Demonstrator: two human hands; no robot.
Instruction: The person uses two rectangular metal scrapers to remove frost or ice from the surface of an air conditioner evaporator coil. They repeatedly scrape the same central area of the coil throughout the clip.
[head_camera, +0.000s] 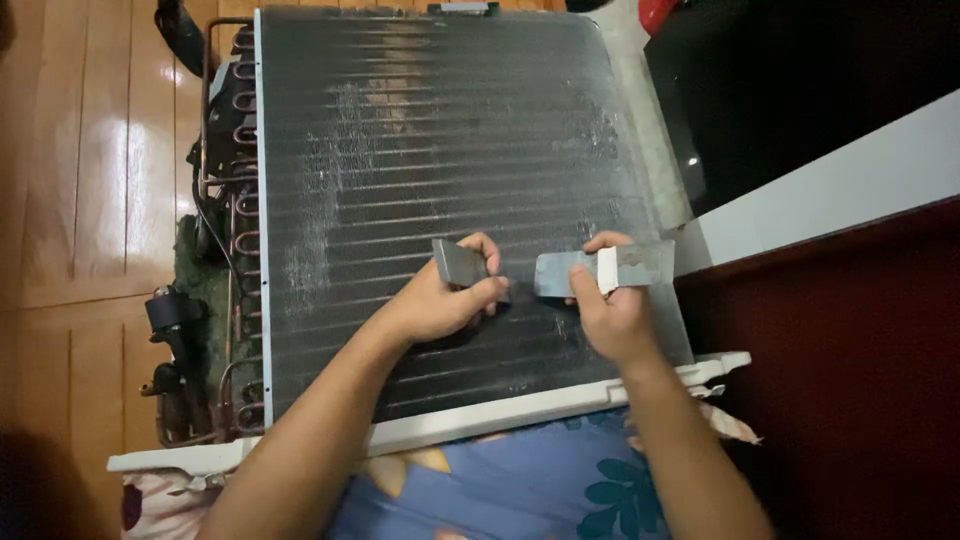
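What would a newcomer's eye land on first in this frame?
The big dark finned coil panel fills the middle of the view, with pale scuffed patches across its fins and copper tube bends down its left edge. Low on the panel, the left hand and the right hand each hold a flat grey metal piece against the fins: a small one on the left, a longer one with a white band on the right.

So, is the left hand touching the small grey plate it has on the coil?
Touching. The head view shows the left hand pinching the small grey plate, fingers wrapped over its edge, above the finned coil.
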